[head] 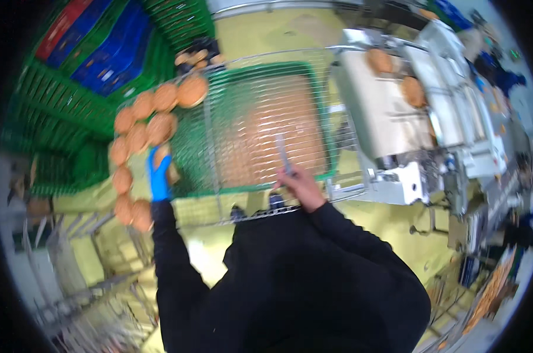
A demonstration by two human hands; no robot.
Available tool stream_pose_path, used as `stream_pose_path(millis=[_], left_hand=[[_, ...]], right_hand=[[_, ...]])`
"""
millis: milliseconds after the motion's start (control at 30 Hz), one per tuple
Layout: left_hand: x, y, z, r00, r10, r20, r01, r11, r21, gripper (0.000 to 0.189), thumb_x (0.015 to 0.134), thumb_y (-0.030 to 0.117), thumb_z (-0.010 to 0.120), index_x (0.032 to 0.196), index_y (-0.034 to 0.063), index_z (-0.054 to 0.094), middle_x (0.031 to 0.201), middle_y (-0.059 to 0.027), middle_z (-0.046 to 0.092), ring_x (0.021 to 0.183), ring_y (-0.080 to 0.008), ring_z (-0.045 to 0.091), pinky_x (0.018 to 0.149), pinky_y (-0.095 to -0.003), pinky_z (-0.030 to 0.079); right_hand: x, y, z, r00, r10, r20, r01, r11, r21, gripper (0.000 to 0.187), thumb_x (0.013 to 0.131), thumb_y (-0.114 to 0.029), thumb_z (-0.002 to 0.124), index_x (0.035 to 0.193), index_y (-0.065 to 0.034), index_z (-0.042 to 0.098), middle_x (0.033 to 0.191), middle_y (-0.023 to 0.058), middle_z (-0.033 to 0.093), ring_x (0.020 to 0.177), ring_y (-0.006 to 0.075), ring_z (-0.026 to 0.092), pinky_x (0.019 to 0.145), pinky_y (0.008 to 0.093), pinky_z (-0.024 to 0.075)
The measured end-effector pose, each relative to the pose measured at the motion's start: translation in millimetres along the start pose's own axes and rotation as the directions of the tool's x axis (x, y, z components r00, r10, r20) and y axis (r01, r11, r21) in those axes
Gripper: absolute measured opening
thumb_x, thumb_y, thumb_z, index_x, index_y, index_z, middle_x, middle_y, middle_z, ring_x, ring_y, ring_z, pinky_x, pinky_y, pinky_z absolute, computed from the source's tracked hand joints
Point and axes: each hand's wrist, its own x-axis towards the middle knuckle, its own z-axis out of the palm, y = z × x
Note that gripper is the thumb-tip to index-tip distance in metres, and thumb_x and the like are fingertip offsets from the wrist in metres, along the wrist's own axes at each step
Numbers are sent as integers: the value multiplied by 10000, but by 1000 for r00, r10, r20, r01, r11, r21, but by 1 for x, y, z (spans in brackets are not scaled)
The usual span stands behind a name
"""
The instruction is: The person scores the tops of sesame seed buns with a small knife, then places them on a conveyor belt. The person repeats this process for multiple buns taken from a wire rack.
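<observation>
My left hand (160, 176), in a blue glove, grips a round brown bun (163, 155) at the left end of a wire rack (210, 132). The glove covers part of that bun. Several more round buns (137, 137) lie in a curved row along the rack's left end, beyond and beside the hand. My bare right hand (299, 183) holds a knife (285, 154) over the rack's near side, its blade pointing away from me. Under the rack stands a green crate (332, 145), with a brown surface visible inside through the wires.
A conveyor belt (368, 106) on a metal machine carries two round buns (413, 92) at the right. Stacked green crates (63, 101) and blue crates (114, 57) rise at the left. Metal rack frames (112, 282) stand lower left. People are blurred at the far right.
</observation>
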Motion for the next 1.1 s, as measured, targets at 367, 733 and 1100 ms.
stream_pose_path(millis=[367,733,1100], left_hand=[[-117,113,110,804,-299,514,586,253,-770,505,1009,393,387,1388,65,445,1386,-120,488,1274,-285,480,1073,-493,393],[-70,96,137,888,52,458,-124,984,130,379,894,135,657,1258,48,594,1260,-97,587,1168,-193,550,938,-317,458],[126,12,55,975,185,120,-159,213,964,935,698,542,770,1482,254,351,1442,-215,409,1293,-395,439,1038,-529,378]], right_hand=[[-25,-14,38,1000,4,-20,-3,999,48,246,956,-207,577,1089,-1,580,783,71,665,479,25,386,440,187,291],[65,-42,-31,980,39,-194,-56,995,-84,278,821,-290,753,878,-52,620,650,-29,494,464,55,413,412,217,275],[0,-72,-77,954,-86,-286,104,993,48,425,888,-154,641,1260,7,512,865,74,713,483,41,463,430,195,354]])
